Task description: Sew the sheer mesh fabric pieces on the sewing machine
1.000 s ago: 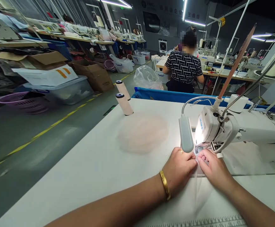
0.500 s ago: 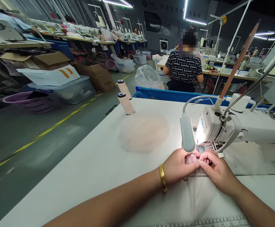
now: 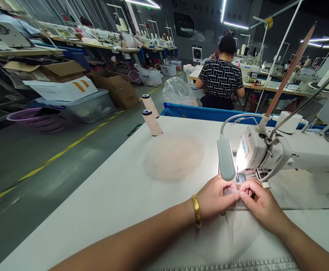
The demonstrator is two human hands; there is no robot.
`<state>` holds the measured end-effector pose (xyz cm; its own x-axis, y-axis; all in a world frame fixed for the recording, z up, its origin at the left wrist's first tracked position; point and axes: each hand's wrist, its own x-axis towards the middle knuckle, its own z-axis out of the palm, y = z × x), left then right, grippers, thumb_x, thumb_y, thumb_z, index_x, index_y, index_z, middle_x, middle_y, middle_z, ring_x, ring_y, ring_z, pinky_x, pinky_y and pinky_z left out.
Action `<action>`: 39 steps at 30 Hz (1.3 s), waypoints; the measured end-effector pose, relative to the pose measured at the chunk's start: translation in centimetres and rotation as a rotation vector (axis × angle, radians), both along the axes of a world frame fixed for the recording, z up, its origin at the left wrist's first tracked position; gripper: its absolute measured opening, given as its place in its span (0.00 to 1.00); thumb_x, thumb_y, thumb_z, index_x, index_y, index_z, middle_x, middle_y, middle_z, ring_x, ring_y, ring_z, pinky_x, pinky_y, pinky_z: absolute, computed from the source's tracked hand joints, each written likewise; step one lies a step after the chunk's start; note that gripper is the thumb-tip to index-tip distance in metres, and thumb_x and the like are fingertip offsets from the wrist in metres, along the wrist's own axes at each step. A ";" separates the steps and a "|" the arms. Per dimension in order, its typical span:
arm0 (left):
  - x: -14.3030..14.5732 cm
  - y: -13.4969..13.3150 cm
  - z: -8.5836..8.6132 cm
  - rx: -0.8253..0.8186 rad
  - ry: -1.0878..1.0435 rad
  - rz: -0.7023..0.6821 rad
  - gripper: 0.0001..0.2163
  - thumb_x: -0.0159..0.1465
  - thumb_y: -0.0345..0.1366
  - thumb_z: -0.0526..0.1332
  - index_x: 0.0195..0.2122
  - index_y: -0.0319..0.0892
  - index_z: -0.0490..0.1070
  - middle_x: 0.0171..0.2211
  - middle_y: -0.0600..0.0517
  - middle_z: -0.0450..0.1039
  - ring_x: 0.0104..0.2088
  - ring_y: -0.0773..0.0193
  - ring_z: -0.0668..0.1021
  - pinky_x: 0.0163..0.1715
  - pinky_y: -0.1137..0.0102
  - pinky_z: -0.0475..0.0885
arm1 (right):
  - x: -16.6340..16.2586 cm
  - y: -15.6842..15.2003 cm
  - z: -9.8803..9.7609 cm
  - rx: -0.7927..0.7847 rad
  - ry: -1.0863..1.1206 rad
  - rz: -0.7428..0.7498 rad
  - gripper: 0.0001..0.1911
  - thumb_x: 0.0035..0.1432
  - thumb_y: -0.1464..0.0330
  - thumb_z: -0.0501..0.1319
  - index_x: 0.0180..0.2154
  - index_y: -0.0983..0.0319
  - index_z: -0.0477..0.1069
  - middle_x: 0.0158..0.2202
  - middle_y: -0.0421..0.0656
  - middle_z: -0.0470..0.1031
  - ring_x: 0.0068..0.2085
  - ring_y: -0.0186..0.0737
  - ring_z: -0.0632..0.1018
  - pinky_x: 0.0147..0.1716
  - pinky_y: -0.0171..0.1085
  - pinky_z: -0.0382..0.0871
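Observation:
My left hand (image 3: 216, 196), with a gold bangle (image 3: 197, 211) at the wrist, pinches a thin, sheer whitish fabric (image 3: 232, 226) just in front of the sewing machine (image 3: 253, 148). Close beside it, my right hand (image 3: 260, 203) has thumb and forefinger closed on the same fabric, the fingertips of both hands nearly meeting. From there the cloth hangs down toward me over the table edge area. The grey lamp (image 3: 226, 160) on a bent metal neck lights the spot and partly covers my left fingers. The needle and presser foot are hard to make out.
Two pale pink thread cones (image 3: 152, 122) stand at the far left of the white table (image 3: 119, 199). A ruler strip (image 3: 254, 263) runs along the near side. Boxes, a purple basket (image 3: 38, 119) and a yellow floor line lie left. A person (image 3: 221, 81) sits ahead.
The view has shifted very slightly. Both hands stay at the machine holding the fabric, with the left fingers moved a little around its edge.

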<state>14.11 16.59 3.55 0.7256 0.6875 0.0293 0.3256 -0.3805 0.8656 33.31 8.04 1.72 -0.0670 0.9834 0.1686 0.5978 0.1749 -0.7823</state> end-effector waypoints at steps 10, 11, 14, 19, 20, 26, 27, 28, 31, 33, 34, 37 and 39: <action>0.9 -1.3 -1.5 0.542 0.127 0.220 0.03 0.60 0.32 0.63 0.35 0.42 0.69 0.40 0.47 0.72 0.37 0.57 0.72 0.36 0.64 0.68 | -1.2 1.1 -1.9 0.110 -0.312 -0.204 0.07 0.66 0.67 0.56 0.34 0.56 0.67 0.32 0.42 0.75 0.38 0.49 0.75 0.38 0.42 0.66; 0.8 -1.2 -1.7 0.609 0.086 0.205 0.02 0.61 0.31 0.62 0.35 0.42 0.70 0.40 0.47 0.73 0.38 0.56 0.73 0.37 0.64 0.69 | -1.2 1.1 -1.9 0.115 -0.308 -0.227 0.05 0.66 0.67 0.57 0.35 0.56 0.68 0.32 0.42 0.75 0.38 0.49 0.75 0.38 0.42 0.66; 0.6 -1.1 -2.4 0.811 -0.009 0.096 0.08 0.68 0.28 0.58 0.31 0.42 0.71 0.35 0.50 0.74 0.37 0.58 0.73 0.36 0.65 0.68 | -1.3 1.2 -1.9 0.150 -0.291 -0.253 0.03 0.65 0.67 0.58 0.37 0.56 0.69 0.32 0.41 0.75 0.35 0.47 0.75 0.36 0.41 0.68; 0.3 -1.0 -3.1 0.913 0.005 -0.011 0.11 0.70 0.26 0.57 0.31 0.41 0.73 0.29 0.52 0.75 0.31 0.61 0.72 0.33 0.66 0.67 | -0.7 0.9 -2.0 0.163 -0.322 -0.188 0.07 0.67 0.69 0.56 0.35 0.57 0.70 0.34 0.42 0.76 0.37 0.47 0.76 0.35 0.40 0.69; 0.3 -1.0 -3.1 0.915 0.016 -0.012 0.10 0.70 0.26 0.57 0.32 0.41 0.74 0.29 0.52 0.76 0.31 0.60 0.72 0.32 0.66 0.67 | -0.5 0.8 -1.9 0.168 -0.339 -0.161 0.08 0.68 0.69 0.55 0.36 0.57 0.71 0.35 0.43 0.76 0.38 0.47 0.76 0.35 0.40 0.69; 0.2 -1.1 -2.7 0.892 0.060 -0.003 0.09 0.70 0.28 0.59 0.34 0.42 0.76 0.34 0.51 0.79 0.34 0.58 0.75 0.33 0.64 0.70 | 0.3 0.1 -1.3 0.299 -0.468 -0.044 0.15 0.72 0.72 0.52 0.40 0.57 0.77 0.42 0.46 0.77 0.37 0.44 0.77 0.34 0.39 0.70; 0.2 -1.1 -2.6 0.874 0.080 -0.006 0.07 0.69 0.29 0.60 0.35 0.42 0.76 0.36 0.50 0.79 0.35 0.57 0.76 0.34 0.64 0.70 | 0.3 0.1 -1.2 0.315 -0.491 -0.041 0.16 0.72 0.73 0.52 0.41 0.57 0.78 0.43 0.47 0.77 0.37 0.44 0.78 0.34 0.40 0.70; 0.2 -1.2 -2.4 0.854 0.105 -0.013 0.05 0.68 0.30 0.61 0.36 0.41 0.76 0.37 0.49 0.79 0.36 0.56 0.76 0.34 0.63 0.71 | 0.4 0.1 -1.1 0.327 -0.512 -0.041 0.17 0.72 0.73 0.51 0.41 0.58 0.79 0.44 0.47 0.78 0.36 0.44 0.78 0.35 0.40 0.70; 0.2 -1.3 -1.8 0.803 0.181 -0.033 0.03 0.67 0.33 0.64 0.39 0.41 0.77 0.41 0.47 0.80 0.40 0.53 0.78 0.38 0.60 0.73 | 0.4 0.1 -1.0 0.353 -0.564 -0.058 0.17 0.72 0.73 0.51 0.44 0.58 0.80 0.46 0.49 0.79 0.36 0.45 0.79 0.35 0.41 0.71; 0.3 -1.5 -1.6 0.782 0.217 -0.042 0.04 0.67 0.34 0.64 0.41 0.40 0.77 0.43 0.46 0.80 0.41 0.51 0.78 0.40 0.57 0.74 | 0.5 0.2 -1.1 0.365 -0.591 -0.078 0.18 0.72 0.72 0.51 0.46 0.58 0.80 0.47 0.49 0.80 0.36 0.45 0.79 0.35 0.42 0.72; 0.3 -1.5 -1.5 0.772 0.232 -0.045 0.05 0.67 0.35 0.65 0.42 0.40 0.77 0.44 0.46 0.79 0.42 0.50 0.78 0.41 0.56 0.75 | 0.5 0.3 -1.2 0.365 -0.602 -0.087 0.18 0.72 0.72 0.51 0.47 0.58 0.80 0.47 0.49 0.80 0.35 0.45 0.79 0.36 0.42 0.72; 0.4 -1.5 -1.4 0.754 0.261 -0.049 0.07 0.67 0.36 0.65 0.44 0.41 0.77 0.45 0.46 0.79 0.42 0.49 0.78 0.41 0.55 0.75 | 0.6 0.4 -1.5 0.353 -0.629 -0.110 0.18 0.73 0.71 0.51 0.48 0.59 0.79 0.48 0.49 0.80 0.34 0.45 0.78 0.35 0.42 0.72; 0.5 -1.5 -1.4 0.755 0.265 -0.047 0.07 0.67 0.36 0.65 0.45 0.41 0.76 0.45 0.46 0.79 0.42 0.49 0.78 0.41 0.55 0.75 | 0.7 0.4 -1.6 0.344 -0.640 -0.121 0.18 0.73 0.71 0.51 0.49 0.59 0.79 0.48 0.50 0.80 0.33 0.45 0.79 0.34 0.42 0.72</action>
